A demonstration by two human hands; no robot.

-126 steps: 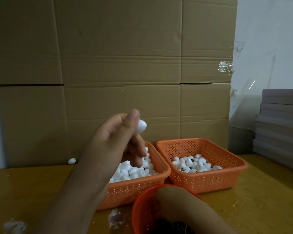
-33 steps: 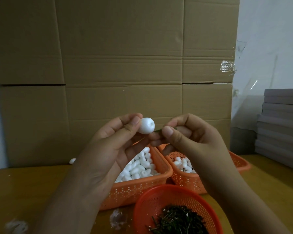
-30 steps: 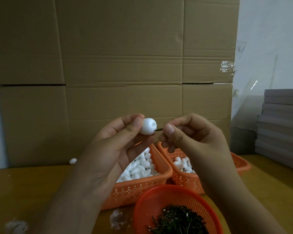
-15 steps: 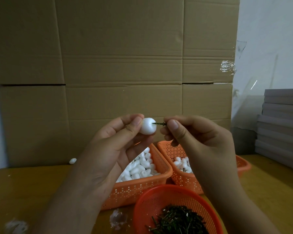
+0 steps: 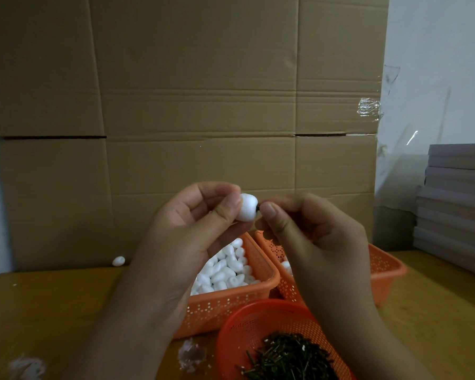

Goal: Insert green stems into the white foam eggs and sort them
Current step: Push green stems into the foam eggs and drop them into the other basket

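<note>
The left hand [image 5: 192, 223] is raised in front of the cardboard wall [image 5: 192, 105], its thumb and curled fingers pinching a white foam egg [image 5: 246, 207] held just above centre of the view. At the egg's 3 o'clock side a short dark stub of green stem [image 5: 257, 207] shows at the foam's surface, and the right hand [image 5: 307, 231] meets it there, thumb and forefinger closed together on the stem's end, with the other fingers curled in behind. Below the hands, toward 6 o'clock, a round red basket [image 5: 239, 327] sits on the tabletop [image 5: 52, 311] with a heap of loose green stems [image 5: 288, 357] inside it. Behind that basket, an orange rectangular basket [image 5: 231, 303] holds a pile of plain foam eggs [image 5: 225, 267]; a second orange basket [image 5: 384, 272] stands just beside it at its 3 o'clock side, largely hidden by the right hand, with a little white showing inside. One stray foam egg [image 5: 118, 260] lies alone on the tabletop at 9 o'clock, against the foot of the cardboard. Scraps of white fluff [image 5: 191, 355] lie on the tabletop near the lower edge. At 3 o'clock a stack of grey boards [image 5: 458, 209] rests at the far side of the tabletop.
</note>
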